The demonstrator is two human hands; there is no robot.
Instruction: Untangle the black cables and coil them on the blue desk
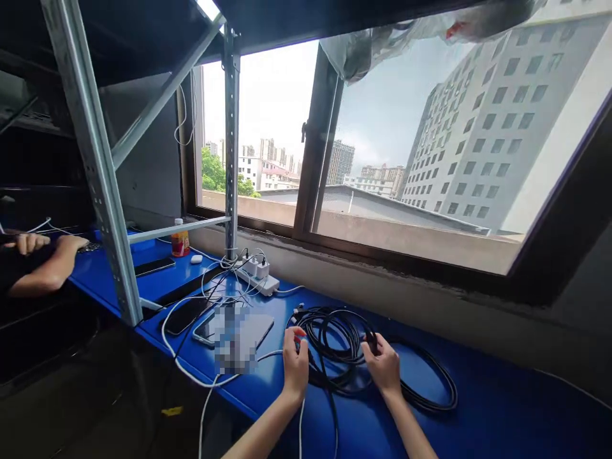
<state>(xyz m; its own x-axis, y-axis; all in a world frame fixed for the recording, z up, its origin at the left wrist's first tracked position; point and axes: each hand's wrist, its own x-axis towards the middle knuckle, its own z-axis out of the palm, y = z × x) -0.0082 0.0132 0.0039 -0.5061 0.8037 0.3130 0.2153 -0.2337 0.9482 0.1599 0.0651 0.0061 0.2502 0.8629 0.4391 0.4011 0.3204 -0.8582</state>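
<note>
A long black cable (337, 341) lies in loose loops on the blue tabletop in front of me. At the right side of the coil, my right hand (384, 366) is closed, with thumb and fingers pinching several black strands. My left hand (296, 364) is closed at the coil's left edge, its fingers curled in against the black cable. A small reddish patch shows by its fingertips, too small to name. Pale connector ends (297, 312) lie just behind the left hand. A further loop of the cable (442, 382) spreads to the right of my right hand.
Left of the coil lie phones (189, 315), a flat device (261, 331) partly blurred out, and white cords. Behind them sits a white power strip (261, 280) with plugs. A metal shelf post (102, 185), a drink bottle (180, 239) and another person's arm (52, 268) are farther left.
</note>
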